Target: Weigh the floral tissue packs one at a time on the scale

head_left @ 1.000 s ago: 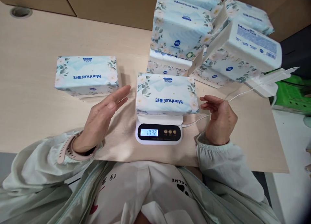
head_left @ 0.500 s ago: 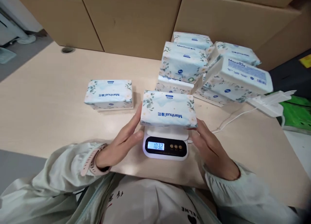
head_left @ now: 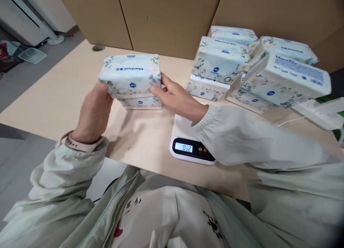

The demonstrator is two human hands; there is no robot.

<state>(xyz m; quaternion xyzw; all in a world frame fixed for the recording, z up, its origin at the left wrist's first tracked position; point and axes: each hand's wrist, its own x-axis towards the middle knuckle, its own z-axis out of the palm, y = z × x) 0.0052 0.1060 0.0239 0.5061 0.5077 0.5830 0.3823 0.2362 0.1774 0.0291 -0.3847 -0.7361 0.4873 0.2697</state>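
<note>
Left hand (head_left: 94, 106) and right hand (head_left: 178, 99) gripped a pack (head_left: 130, 74) between them, not yet let go, over or on a lower pack (head_left: 141, 103), I couldn't tell which, with the scale (head_left: 185, 142) nearside of the right hand and more packs (head_left: 220, 63) untouched beyond.

I'm seeing pale blue and white with leafy floral sprays on the pack (head_left: 129, 70), white around a black panel (head_left: 195, 149) on the scale (head_left: 184, 126), and pale pink on the strap (head_left: 82, 145).
</note>
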